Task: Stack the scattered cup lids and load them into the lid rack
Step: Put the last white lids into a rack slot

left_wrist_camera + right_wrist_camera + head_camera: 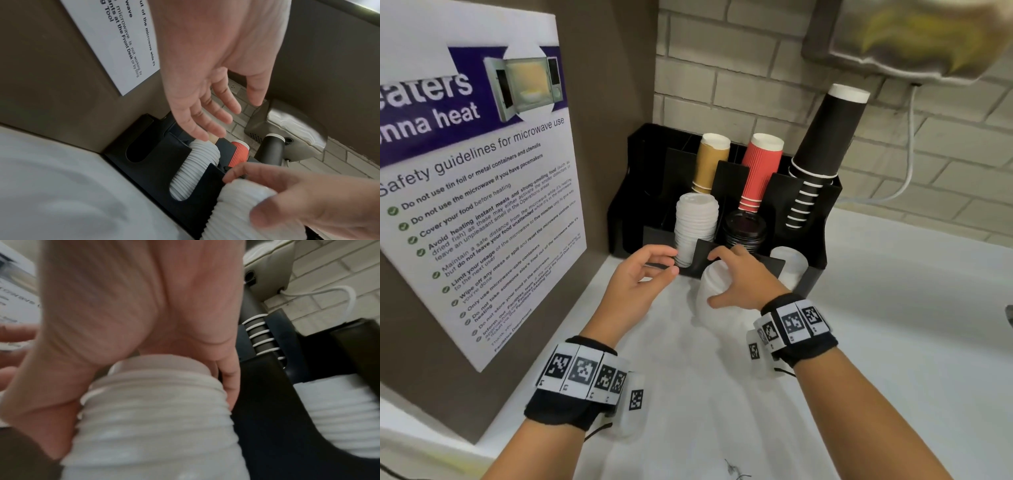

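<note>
Two hands work at the white counter point(893, 342), just before the black lid rack point(633, 192). Our right hand point(739, 277) wraps a white lid stack point(709, 291) against the rack's front; beyond our slack, empty left hand point(640, 277), racked white lids point(695, 222) stand beside black lids point(744, 229).

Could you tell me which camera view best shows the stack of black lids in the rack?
The head view: the stack of black lids sits unobstructed in the rack. In both wrist views it cannot be made out.
</note>
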Demonstrator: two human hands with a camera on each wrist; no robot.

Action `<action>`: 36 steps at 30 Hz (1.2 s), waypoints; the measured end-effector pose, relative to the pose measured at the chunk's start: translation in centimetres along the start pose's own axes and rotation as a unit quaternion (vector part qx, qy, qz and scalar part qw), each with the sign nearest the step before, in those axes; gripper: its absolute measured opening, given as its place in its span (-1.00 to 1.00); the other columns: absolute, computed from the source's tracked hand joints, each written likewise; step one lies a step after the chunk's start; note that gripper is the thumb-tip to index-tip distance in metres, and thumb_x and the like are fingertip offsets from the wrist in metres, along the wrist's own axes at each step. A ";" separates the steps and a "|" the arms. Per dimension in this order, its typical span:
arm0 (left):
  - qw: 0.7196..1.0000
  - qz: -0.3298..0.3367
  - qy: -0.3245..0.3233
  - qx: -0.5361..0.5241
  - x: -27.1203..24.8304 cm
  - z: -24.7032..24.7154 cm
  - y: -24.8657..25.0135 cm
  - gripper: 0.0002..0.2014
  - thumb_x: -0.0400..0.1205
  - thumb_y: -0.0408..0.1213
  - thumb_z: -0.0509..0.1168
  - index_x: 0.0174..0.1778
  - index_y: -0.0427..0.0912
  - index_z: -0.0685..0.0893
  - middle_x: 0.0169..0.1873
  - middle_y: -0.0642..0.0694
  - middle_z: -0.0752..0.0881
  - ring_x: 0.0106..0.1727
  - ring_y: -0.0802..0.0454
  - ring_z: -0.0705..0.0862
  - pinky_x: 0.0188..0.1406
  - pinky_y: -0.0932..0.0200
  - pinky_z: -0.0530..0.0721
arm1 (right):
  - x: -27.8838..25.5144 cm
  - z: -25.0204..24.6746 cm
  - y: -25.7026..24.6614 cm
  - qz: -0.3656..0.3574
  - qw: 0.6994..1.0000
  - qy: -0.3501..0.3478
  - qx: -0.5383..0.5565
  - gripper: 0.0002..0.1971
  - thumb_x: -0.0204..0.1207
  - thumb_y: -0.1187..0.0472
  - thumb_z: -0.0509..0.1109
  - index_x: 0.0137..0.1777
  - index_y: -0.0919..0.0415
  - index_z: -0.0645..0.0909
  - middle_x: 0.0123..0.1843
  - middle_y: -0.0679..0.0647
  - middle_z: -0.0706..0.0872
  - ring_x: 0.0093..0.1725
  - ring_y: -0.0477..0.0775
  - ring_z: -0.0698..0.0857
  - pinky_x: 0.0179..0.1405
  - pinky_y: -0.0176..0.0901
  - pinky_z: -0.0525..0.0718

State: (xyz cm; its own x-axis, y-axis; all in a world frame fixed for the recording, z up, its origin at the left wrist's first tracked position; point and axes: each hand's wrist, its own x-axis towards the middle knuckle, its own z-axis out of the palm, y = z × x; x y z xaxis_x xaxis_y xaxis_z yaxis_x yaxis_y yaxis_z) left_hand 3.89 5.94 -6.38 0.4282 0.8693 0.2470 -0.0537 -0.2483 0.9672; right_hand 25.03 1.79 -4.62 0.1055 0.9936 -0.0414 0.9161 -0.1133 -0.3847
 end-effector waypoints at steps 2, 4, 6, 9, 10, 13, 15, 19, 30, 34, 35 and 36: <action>1.000 0.002 -0.005 0.003 -0.1 0.4 0.2 -0.69 0.56 -0.35 0.45 0.12 0.13 0.67 0.05 0.10 0.71 -0.04 0.22 0.70 -0.06 0.39 0.59 | -0.5 -0.8 -0.1 -0.011 0.998 0.053 0.035 -0.25 0.19 0.06 0.67 0.38 -0.01 0.43 0.19 0.01 0.41 0.18 0.10 0.51 0.06 -0.21 0.44; 1.000 -0.007 -0.028 -0.004 -0.3 1.1 0.5 -0.52 0.46 -0.22 0.54 0.26 0.21 0.59 0.23 0.16 0.64 0.15 0.21 0.68 -0.01 0.35 0.63 | -1.4 -1.6 -0.5 -0.026 0.986 0.119 0.112 -0.31 0.20 0.09 0.68 0.33 -0.02 0.47 0.18 -0.01 0.47 0.19 0.04 0.52 0.02 -0.28 0.42; 0.998 -0.010 -0.065 -0.020 -0.6 2.1 0.7 -0.25 0.30 -0.07 0.58 0.42 0.29 0.46 0.41 0.23 0.52 0.33 0.25 0.58 0.09 0.36 0.64 | -2.7 -2.0 -1.4 -0.051 0.959 0.146 0.236 -0.38 0.24 0.09 0.67 0.29 -0.08 0.49 0.15 -0.10 0.55 0.17 -0.03 0.58 0.03 -0.32 0.53; 0.991 -0.005 -0.109 -0.073 -0.8 3.5 1.2 -0.04 0.26 -0.10 0.61 0.58 0.28 0.31 0.54 0.23 0.39 0.48 0.15 0.50 0.29 0.16 0.66 | -4.8 -1.8 -3.0 -0.088 0.897 0.125 0.415 -0.44 0.29 -0.01 0.58 0.30 -0.13 0.51 0.11 -0.19 0.64 0.06 -0.19 0.69 -0.01 -0.27 0.69; 0.989 -0.004 -0.114 -0.093 -0.8 3.8 1.4 -0.03 0.27 -0.14 0.62 0.59 0.27 0.31 0.54 0.20 0.40 0.48 0.11 0.52 0.29 0.08 0.67 | -5.3 -1.6 -3.4 -0.089 0.881 0.124 0.449 -0.43 0.29 -0.06 0.55 0.32 -0.15 0.51 0.12 -0.17 0.65 0.06 -0.21 0.70 0.01 -0.24 0.70; 0.986 0.005 -0.127 -0.110 -0.7 4.0 1.8 -0.05 0.27 -0.16 0.69 0.56 0.22 0.37 0.47 0.09 0.48 0.38 0.02 0.62 0.17 0.03 0.74 | -6.4 -1.1 -3.3 -0.075 0.858 0.117 0.494 -0.40 0.30 -0.13 0.51 0.38 -0.18 0.50 0.22 -0.12 0.66 0.17 -0.10 0.70 0.14 -0.05 0.71; 0.983 0.010 -0.145 -0.110 -0.6 4.0 1.9 -0.08 0.22 -0.12 0.67 0.50 0.24 0.42 0.43 0.08 0.52 0.34 -0.02 0.65 0.13 -0.03 0.75 | -7.0 -1.2 -2.6 -0.074 0.856 0.096 0.503 -0.39 0.33 -0.10 0.49 0.42 -0.18 0.49 0.28 -0.03 0.66 0.23 0.03 0.69 0.19 0.03 0.71; 0.978 0.016 -0.175 -0.113 -0.8 4.2 2.0 -0.13 0.20 -0.12 0.67 0.43 0.32 0.48 0.39 0.13 0.56 0.30 -0.03 0.68 0.09 -0.07 0.76 | -8.0 -2.0 -1.3 -0.066 0.855 0.091 0.506 -0.42 0.35 -0.04 0.50 0.41 -0.16 0.53 0.26 0.03 0.72 0.22 0.11 0.71 0.13 0.10 0.72; 0.976 0.013 -0.187 -0.110 -0.6 5.3 2.3 -0.11 0.17 -0.13 0.68 0.42 0.34 0.48 0.37 0.23 0.57 0.35 0.00 0.64 0.07 0.00 0.77 | -8.6 -1.9 -0.5 -0.066 0.827 0.104 0.549 -0.44 0.35 0.07 0.56 0.39 -0.10 0.56 0.30 0.10 0.71 0.24 0.17 0.72 0.07 0.06 0.74; 0.976 0.012 -0.189 -0.106 -0.4 5.1 2.4 -0.10 0.16 -0.13 0.69 0.42 0.36 0.48 0.37 0.25 0.56 0.34 0.02 0.64 0.07 0.00 0.77 | -8.5 -1.7 -0.5 -0.061 0.830 0.113 0.542 -0.39 0.27 0.07 0.62 0.36 -0.12 0.58 0.28 0.10 0.72 0.24 0.18 0.72 0.09 0.10 0.73; 0.976 0.013 -0.190 -0.108 -0.4 5.1 2.4 -0.11 0.16 -0.14 0.69 0.41 0.37 0.49 0.36 0.27 0.57 0.34 0.02 0.64 0.05 0.03 0.77 | -8.4 -1.7 -0.5 -0.059 0.834 0.118 0.535 -0.37 0.23 0.06 0.64 0.35 -0.13 0.59 0.27 0.09 0.72 0.24 0.17 0.72 0.12 0.12 0.73; 0.975 0.015 -0.191 -0.110 -0.3 5.1 2.4 -0.11 0.16 -0.15 0.69 0.40 0.37 0.49 0.35 0.27 0.57 0.34 0.02 0.65 0.04 0.06 0.76 | -8.3 -1.7 -0.6 -0.059 0.838 0.123 0.529 -0.36 0.20 0.06 0.66 0.34 -0.12 0.59 0.26 0.08 0.72 0.24 0.17 0.72 0.14 0.14 0.73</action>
State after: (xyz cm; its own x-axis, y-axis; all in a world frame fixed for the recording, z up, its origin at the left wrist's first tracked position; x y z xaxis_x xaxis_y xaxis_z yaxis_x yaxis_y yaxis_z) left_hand 8.19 2.87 -4.43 0.7265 0.6297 0.2751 -0.2446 -0.1371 0.9599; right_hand 24.28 -6.39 -2.50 0.2345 0.9523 0.1954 0.0840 0.1804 -0.9800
